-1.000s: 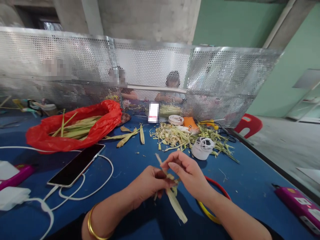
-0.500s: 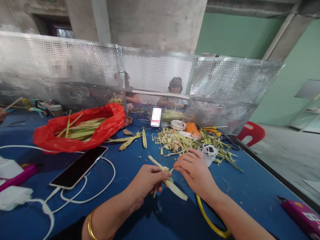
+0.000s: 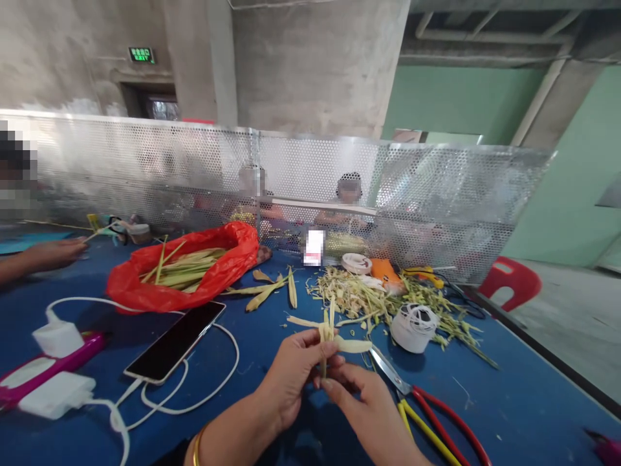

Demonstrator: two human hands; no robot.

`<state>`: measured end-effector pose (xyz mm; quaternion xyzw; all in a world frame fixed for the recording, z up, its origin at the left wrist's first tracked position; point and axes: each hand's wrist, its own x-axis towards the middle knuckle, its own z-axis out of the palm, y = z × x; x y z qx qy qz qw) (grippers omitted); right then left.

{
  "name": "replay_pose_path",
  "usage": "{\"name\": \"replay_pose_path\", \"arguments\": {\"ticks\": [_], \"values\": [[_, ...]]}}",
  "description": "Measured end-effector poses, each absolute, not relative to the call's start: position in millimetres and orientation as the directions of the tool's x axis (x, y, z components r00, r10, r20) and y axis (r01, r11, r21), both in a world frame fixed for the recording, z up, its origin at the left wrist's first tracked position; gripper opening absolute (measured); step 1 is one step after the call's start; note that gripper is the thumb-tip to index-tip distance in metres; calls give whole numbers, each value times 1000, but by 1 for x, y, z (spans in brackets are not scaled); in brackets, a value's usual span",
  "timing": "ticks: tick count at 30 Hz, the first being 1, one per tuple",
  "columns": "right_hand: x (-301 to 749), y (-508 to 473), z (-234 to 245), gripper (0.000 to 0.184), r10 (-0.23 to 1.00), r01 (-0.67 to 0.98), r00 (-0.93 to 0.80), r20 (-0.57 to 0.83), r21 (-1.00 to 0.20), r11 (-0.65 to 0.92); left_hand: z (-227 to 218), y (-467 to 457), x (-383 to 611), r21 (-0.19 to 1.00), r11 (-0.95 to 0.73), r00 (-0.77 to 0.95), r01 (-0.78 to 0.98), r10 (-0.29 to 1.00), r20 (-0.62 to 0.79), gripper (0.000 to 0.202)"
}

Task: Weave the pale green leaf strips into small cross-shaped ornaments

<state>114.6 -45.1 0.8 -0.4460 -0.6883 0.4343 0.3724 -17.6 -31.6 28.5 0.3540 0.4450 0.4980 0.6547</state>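
i am watching my left hand [image 3: 295, 375] pinching the folded leaf strips [image 3: 330, 335] between thumb and fingers, just above the table [image 3: 509, 388]. my right hand [image 3: 361, 401] is gripping their lower tip from beneath. scissors [image 3: 388, 374] are lying close on the right, blades pointing under the strips. a thread spool [image 3: 414, 329] and leaf scraps [image 3: 359, 294] are crowding the space beyond. a phone [image 3: 174, 340] and its cable [image 3: 194, 404] are lying to the left, with a red bag [image 3: 194, 275] beyond them.

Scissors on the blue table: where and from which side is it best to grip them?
Probably by the red and yellow handles of the scissors, coming from the near right: they lie at the near end, while the blades point away.
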Motion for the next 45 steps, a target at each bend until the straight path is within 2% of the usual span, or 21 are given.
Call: {"name": "replay_pose_path", "arguments": {"ticks": [3, 6, 11, 17, 19, 21, 24, 27, 29, 32, 35, 40, 43, 45], "values": [[114, -42, 2, 31, 950, 191, -302, 81, -971, 144, 29, -33, -16, 912, 260, 163, -316, 962, -218, 34], [116, -44, 3, 26, 957, 136, -286, 50, -986, 92, 32, -33, -16, 926, 234, 147, -296, 969, -198, 32], [115, -54, 4, 17, 930, 166, -365, 36, -981, 103, 37, -32, -19, 945, 193, 78, -266, 981, -178, 30], [112, -52, -2, 28, 918, 62, -394, 29, -996, 58, 39, -33, -15, 941, 255, 91, -222, 966, -241, 40], [111, -50, -6, 31, 921, 99, -388, 18, -993, 61, 40, -35, -14, 943, 260, 76, -206, 965, -250, 43], [113, -51, -6, 30, 915, 173, -399, 51, -976, 129, 41, -36, -13, 944, 266, 52, -195, 964, -261, 44], [121, -53, 3, 26, 880, 342, -436, 191, -869, 358, 41, -37, -13, 946, 273, 45, -174, 962, -269, 41], [137, -48, 16, 23, 803, 526, -398, 443, -608, 595, 41, -35, -15, 960, 238, 50, -146, 971, -233, 35], [148, -41, 24, 18, 739, 644, -305, 601, -442, 625, 41, -34, -18, 966, 217, 67, -143, 976, -209, 33], [157, -29, 30, 19, 665, 712, -342, 664, -278, 644, 41, -32, -22, 969, 208, 120, -132, 974, -193, 35], [155, -26, 30, 13, 655, 686, -439, 615, -241, 687, 37, -31, -21, 972, 193, 123, -133, 976, -177, 36], [150, -33, 29, 21, 674, 691, -492, 551, -224, 687, 30, -27, -16, 978, 129, 11, -162, 992, -129, 34], [154, -33, 34, 23, 709, 673, -497, 501, -292, 679, 31, -26, -16, 983, 111, -40, -144, 992, -118, 33], [157, -31, 40, 25, 750, 649, -470, 466, -393, 651, 33, -26, -18, 984, 123, -29, -132, 991, -128, 33]]}}
